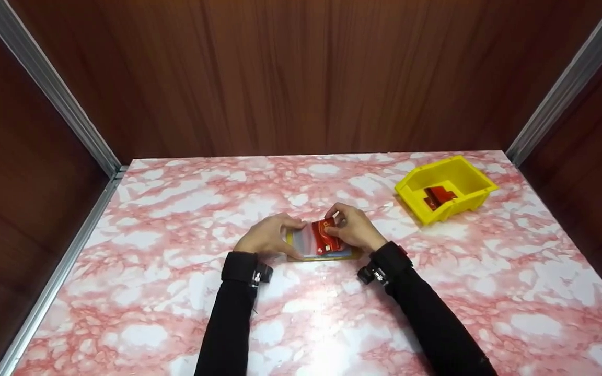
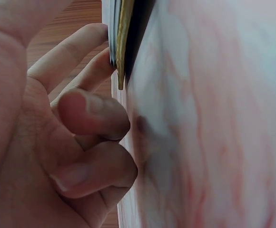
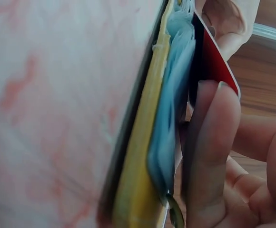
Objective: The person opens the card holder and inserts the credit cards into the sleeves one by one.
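Observation:
A card holder [image 1: 305,241] with clear plastic sleeves and a yellow cover [image 3: 145,156] lies open on the table. My left hand [image 1: 268,235] holds it at its left side, thumb at the near edge and index finger at the far edge. In the left wrist view, fingertips of my left hand [image 2: 76,118] meet the sleeve edges, while the other fingers curl loosely. Between thumb and fingers, my right hand [image 1: 354,227] pinches a red card [image 1: 325,237] with gold markings, tilted over the sleeves. The right wrist view shows this card [image 3: 216,64] edge-on beside the bluish sleeves [image 3: 169,114].
A yellow bin [image 1: 471,201] stands at the back right, with several red cards [image 1: 439,196] inside. The pink-and-white marbled table [image 1: 165,292] is bounded by brown wood-grain panels [image 1: 301,78] at the back and sides.

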The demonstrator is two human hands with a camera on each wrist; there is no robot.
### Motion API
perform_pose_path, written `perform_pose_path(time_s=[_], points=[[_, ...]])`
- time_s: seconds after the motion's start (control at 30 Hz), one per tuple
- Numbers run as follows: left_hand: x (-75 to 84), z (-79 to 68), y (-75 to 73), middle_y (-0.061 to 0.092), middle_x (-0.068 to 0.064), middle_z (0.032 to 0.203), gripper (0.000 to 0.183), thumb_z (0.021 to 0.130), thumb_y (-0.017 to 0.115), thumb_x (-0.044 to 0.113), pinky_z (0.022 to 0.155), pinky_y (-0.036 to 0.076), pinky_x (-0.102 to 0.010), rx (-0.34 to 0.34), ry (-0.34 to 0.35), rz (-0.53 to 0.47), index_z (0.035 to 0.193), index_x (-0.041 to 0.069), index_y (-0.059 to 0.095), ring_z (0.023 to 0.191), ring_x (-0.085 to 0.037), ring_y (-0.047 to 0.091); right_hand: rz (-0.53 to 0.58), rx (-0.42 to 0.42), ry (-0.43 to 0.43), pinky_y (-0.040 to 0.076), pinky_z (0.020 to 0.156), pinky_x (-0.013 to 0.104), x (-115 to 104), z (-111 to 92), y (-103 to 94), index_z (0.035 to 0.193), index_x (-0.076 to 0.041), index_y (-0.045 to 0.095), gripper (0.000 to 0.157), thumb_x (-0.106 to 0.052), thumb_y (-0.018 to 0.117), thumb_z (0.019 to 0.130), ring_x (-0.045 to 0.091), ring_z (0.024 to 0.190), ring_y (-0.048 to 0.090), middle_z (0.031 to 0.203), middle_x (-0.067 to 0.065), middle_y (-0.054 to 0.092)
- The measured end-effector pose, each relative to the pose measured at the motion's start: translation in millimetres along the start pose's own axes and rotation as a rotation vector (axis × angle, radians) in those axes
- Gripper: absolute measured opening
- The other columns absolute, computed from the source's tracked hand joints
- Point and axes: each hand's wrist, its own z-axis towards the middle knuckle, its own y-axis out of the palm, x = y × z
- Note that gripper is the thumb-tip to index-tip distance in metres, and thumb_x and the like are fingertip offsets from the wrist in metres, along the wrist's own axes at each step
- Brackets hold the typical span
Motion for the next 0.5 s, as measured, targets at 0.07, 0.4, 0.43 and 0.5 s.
perform_pose_path(time_s=[0.07, 0.4, 0.43, 0.5], points=[[-0.3, 0.5, 0.2, 0.062, 0.006, 0.147, 0.078, 0.063, 0.101, 0.032, 0.120, 0.037, -0.041, -0.001, 0.004, 0.002, 0.135, 0.027, 0.072, 0.141, -0.021, 0.051, -0.013, -0.010, -0.004, 0.048, 0.043, 0.025, -0.1, -0.5, -0.4, 0.112, -0.005, 0.066, 0.023, -0.007, 0.077, 0.092, 0.012, 0.048, 0.054, 0.082, 0.006, 0.061], [-2.2, 0.0, 0.7, 0.064, 0.006, 0.144, 0.078, 0.062, 0.101, 0.032, 0.119, 0.039, -0.041, 0.004, 0.005, 0.001, 0.134, 0.027, 0.072, 0.139, -0.019, 0.052, -0.054, 0.044, 0.005, 0.046, 0.047, 0.023, 0.0, 0.4, -0.9, 0.110, -0.002, 0.064, 0.028, -0.009, 0.081, 0.088, 0.010, 0.052, 0.053, 0.079, 0.003, 0.058], [-2.2, 0.1, 0.7, 0.064, 0.006, 0.144, 0.078, 0.062, 0.101, 0.032, 0.118, 0.039, -0.040, 0.004, 0.005, 0.008, 0.134, 0.027, 0.072, 0.139, -0.020, 0.053, -0.060, 0.042, 0.002, 0.046, 0.048, 0.023, -0.7, 0.2, 0.5, 0.110, -0.002, 0.064, 0.029, -0.010, 0.081, 0.088, 0.010, 0.054, 0.053, 0.080, 0.003, 0.058], [-2.6, 0.4, 1.1, 0.064, 0.005, 0.144, 0.077, 0.061, 0.101, 0.032, 0.117, 0.040, -0.041, 0.007, 0.006, 0.012, 0.133, 0.027, 0.073, 0.137, -0.020, 0.054, -0.088, 0.049, -0.013, 0.046, 0.050, 0.023, -2.7, -0.3, 3.5, 0.108, -0.002, 0.064, 0.029, -0.013, 0.082, 0.088, 0.010, 0.056, 0.053, 0.079, 0.002, 0.059]])
